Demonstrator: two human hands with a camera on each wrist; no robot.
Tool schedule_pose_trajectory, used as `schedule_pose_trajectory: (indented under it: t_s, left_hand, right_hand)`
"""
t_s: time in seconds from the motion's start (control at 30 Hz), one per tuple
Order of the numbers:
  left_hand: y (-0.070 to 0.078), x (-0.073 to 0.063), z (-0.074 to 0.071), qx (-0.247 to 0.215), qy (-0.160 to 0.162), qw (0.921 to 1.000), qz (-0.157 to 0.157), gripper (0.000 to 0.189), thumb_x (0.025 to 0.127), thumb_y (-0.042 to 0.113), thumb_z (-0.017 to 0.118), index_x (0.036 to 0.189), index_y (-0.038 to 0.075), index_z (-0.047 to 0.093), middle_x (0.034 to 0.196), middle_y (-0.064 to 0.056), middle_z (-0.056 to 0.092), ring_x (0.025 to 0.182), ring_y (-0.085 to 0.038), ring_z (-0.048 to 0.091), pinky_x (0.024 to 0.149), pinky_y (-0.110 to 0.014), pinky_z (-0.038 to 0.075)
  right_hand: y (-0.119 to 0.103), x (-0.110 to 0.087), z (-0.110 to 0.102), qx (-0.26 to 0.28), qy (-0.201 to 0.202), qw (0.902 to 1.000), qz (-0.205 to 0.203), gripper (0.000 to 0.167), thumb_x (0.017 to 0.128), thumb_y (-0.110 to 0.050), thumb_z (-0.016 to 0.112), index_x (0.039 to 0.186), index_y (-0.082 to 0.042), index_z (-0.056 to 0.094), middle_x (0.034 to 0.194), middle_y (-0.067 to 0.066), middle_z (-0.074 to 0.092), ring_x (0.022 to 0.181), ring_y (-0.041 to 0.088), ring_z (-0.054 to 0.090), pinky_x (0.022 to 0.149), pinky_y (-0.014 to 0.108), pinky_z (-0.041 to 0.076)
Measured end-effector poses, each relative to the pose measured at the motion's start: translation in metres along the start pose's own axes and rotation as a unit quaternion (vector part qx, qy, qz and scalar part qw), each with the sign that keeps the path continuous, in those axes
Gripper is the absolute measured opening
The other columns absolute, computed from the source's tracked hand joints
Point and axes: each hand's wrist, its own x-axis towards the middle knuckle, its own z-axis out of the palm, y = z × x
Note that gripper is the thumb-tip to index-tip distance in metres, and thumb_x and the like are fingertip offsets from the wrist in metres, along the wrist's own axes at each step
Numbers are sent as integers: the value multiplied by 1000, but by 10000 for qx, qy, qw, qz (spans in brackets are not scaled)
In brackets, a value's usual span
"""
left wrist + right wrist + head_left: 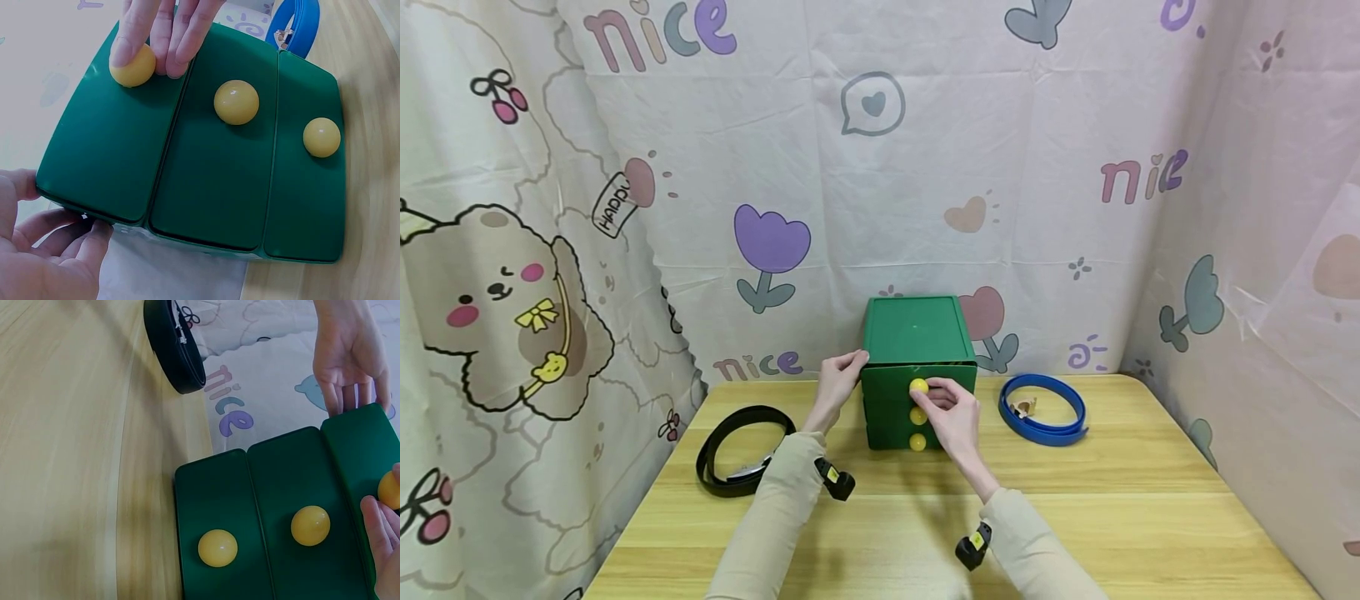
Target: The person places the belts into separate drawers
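A green drawer box [917,329] stands on the table with its front of stacked green drawers facing me. Each drawer bears a round yellow knob; the middle knob [236,102] and bottom knob [217,548] are untouched. With thumb and fingers my right hand [953,414] pinches the top knob [132,67]. My left hand [837,385] holds the box's upper left corner, thumb at the top and fingers against the side [59,240]. A thin dark gap shows between the box's lid edge and the top drawer front [887,380].
Left of the box lies a coiled black belt [709,454] with a silver buckle, partly behind my left sleeve. A coiled blue belt [1051,437] lies at right. The wooden table [1112,517] meets a printed curtain [880,183] behind the box.
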Motion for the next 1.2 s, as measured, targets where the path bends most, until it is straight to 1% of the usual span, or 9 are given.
schedule_pose_trajectory:
  t_s: [0.13, 0.37, 0.53, 0.83, 1.07, 1.13, 1.2]
  left_hand:
    - [1, 0, 0, -22, -1, 10000, -9, 42, 102, 24, 59, 135, -2, 62, 148, -18, 54, 140, -33, 50, 113, -47, 45]
    - [0, 1, 1, -57, -31, 10000, -30, 44, 102, 23, 59, 136, -4, 60, 149, -19, 53, 140, -33, 50, 113, -46, 45]
    - [0, 1, 1, -35, -18, 10000, -38, 43, 102, 22, 59, 136, -3, 60, 149, -19, 53, 139, -33, 51, 113, -46, 46]
    - [0, 1, 1, -66, -58, 10000, -45, 43, 102, 24, 59, 136, -2, 61, 151, -19, 51, 141, -33, 49, 114, -46, 45]
    - [0, 1, 0, -23, -49, 10000, -33, 43, 102, 24, 60, 136, -2, 61, 150, -18, 52, 140, -33, 49, 114, -47, 45]
    - [0, 1, 0, -9, -38, 10000, -46, 43, 102, 24, 60, 136, -2, 61, 150, -18, 52, 140, -33, 49, 113, -46, 45]
    - [0, 1, 0, -3, -46, 10000, -59, 43, 102, 24, 59, 136, -2, 61, 150, -18, 52, 141, -33, 49, 113, -46, 45]
  right_hand:
    - [0, 0, 1, -31, 11, 10000, 20, 26, 81, -21, 85, 98, -5, 76, 86, 19, 77, 71, 7, 71, 66, 13, 56]
    - [0, 2, 2, -76, 18, 10000, -11, 24, 82, -19, 84, 99, -4, 75, 85, 19, 77, 68, 0, 68, 67, 14, 57]
    - [2, 3, 2, -118, 51, 9999, -41, 24, 82, -18, 85, 98, -3, 75, 85, 19, 77, 68, -2, 68, 66, 14, 57]
    - [1, 5, 2, -226, 85, 9997, -59, 25, 82, -20, 85, 98, -4, 76, 84, 18, 77, 68, 1, 68, 65, 14, 56]
    - [1, 6, 2, -259, 129, 9995, -131, 24, 82, -19, 85, 98, -3, 76, 83, 18, 77, 67, 0, 68, 63, 13, 55]
    - [0, 6, 2, -249, 132, 9995, -127, 25, 81, -19, 85, 98, -2, 76, 84, 19, 77, 67, 2, 69, 63, 12, 55]
    - [-1, 5, 3, -215, 125, 9996, -117, 26, 81, -19, 85, 98, -2, 76, 85, 20, 77, 69, 6, 70, 63, 12, 55]
